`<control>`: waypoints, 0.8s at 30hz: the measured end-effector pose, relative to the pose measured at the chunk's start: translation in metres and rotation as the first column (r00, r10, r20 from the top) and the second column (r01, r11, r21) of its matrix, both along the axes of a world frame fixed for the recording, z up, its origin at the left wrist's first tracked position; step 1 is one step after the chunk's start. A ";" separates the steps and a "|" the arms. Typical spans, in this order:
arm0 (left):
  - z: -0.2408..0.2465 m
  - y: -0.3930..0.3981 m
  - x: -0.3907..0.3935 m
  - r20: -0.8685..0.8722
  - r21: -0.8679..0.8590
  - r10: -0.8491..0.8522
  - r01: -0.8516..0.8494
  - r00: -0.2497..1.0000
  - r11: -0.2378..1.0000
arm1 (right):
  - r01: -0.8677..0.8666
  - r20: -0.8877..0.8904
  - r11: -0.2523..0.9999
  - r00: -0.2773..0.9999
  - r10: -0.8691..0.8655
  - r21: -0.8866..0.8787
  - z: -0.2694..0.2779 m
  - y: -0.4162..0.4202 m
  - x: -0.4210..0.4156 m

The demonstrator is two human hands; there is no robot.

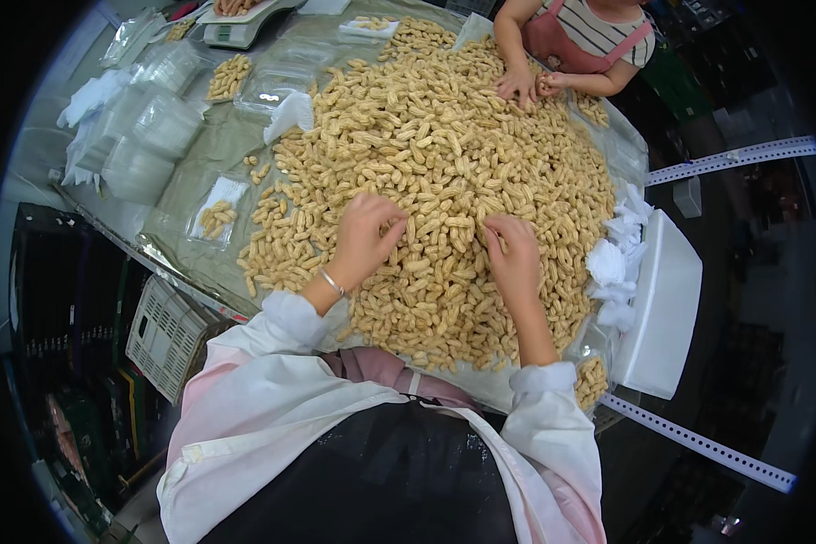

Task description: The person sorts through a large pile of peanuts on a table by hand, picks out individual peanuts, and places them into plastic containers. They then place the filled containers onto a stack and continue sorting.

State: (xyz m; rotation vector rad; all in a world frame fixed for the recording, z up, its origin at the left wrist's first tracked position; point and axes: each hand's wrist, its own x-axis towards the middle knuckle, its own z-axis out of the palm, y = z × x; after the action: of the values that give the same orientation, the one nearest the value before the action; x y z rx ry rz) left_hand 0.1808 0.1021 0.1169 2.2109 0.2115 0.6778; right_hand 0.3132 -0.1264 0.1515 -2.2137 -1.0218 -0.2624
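Note:
A broad heap of unshelled peanuts (pixel 442 163) covers the table before me. My left hand (pixel 367 228), with a bracelet at the wrist, rests on the middle of the heap, its fingers bent and its thumb turned inward. To its right, my right hand (pixel 513 248) is over the peanuts too, thumb and fingertips close together. Peanuts lie between the two hands. The undersides of both hands are hidden, so whether either one grips a peanut does not show.
Stacked clear plastic trays (pixel 153 136) stand at left, near a tray with an absorbent pad and peanuts (pixel 217 214). Behind them is a scale (pixel 241 24). White pads (pixel 608 262) lie beside a white box (pixel 659 306) at right. Another person's hand (pixel 517 85) touches the heap's far side.

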 end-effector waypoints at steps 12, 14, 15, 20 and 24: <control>-0.017 -0.001 0.058 -0.058 0.160 0.089 -0.079 0.994 0.984 | -0.149 -0.026 0.971 0.989 0.147 -0.185 -0.030 0.084 0.022; -0.020 -0.001 0.059 -0.050 0.200 0.093 -0.081 0.994 0.976 | -0.128 -0.023 0.963 0.992 0.126 -0.238 -0.033 0.082 0.017; -0.019 -0.001 0.058 -0.046 0.211 0.091 -0.079 0.995 0.974 | -0.104 -0.037 0.952 0.995 0.097 -0.289 -0.031 0.081 0.013; -0.019 -0.001 0.055 -0.040 0.199 0.072 -0.062 0.997 0.978 | -0.074 -0.068 0.932 0.996 0.054 -0.355 -0.034 0.079 0.011; -0.016 0.001 0.044 -0.031 -0.005 0.037 -0.037 0.999 0.999 | -0.099 -0.114 0.921 0.992 0.059 -0.377 -0.029 0.077 0.007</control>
State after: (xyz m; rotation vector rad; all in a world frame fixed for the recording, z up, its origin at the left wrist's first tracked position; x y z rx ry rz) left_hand 0.2249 0.1032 0.1011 2.2180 0.2700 0.6627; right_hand 0.3206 -0.0496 0.1225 -2.4930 -1.1831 0.0963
